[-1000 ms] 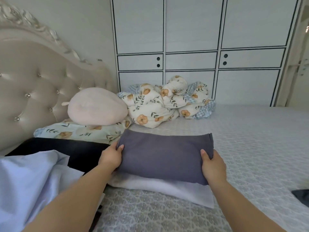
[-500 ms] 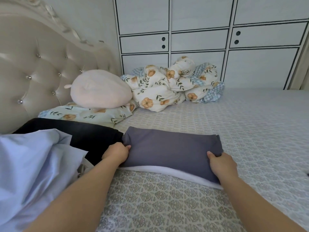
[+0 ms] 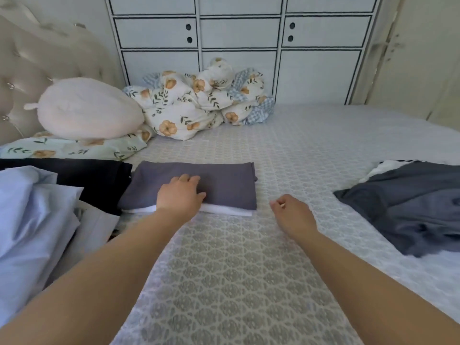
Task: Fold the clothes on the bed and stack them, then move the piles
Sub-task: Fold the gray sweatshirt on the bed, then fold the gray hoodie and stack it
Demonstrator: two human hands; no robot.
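left hand (image 3: 180, 197) flat on grey fold (image 3: 199, 185) | right hand (image 3: 293, 215) let go, loosely curled (empty) | pile set down, unfolded dark clothes (image 3: 408, 205) right next

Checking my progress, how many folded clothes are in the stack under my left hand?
2 show: a grey garment on top, under the left hand, and a white garment below it, only its front edge peeking out. More could be hidden between them.
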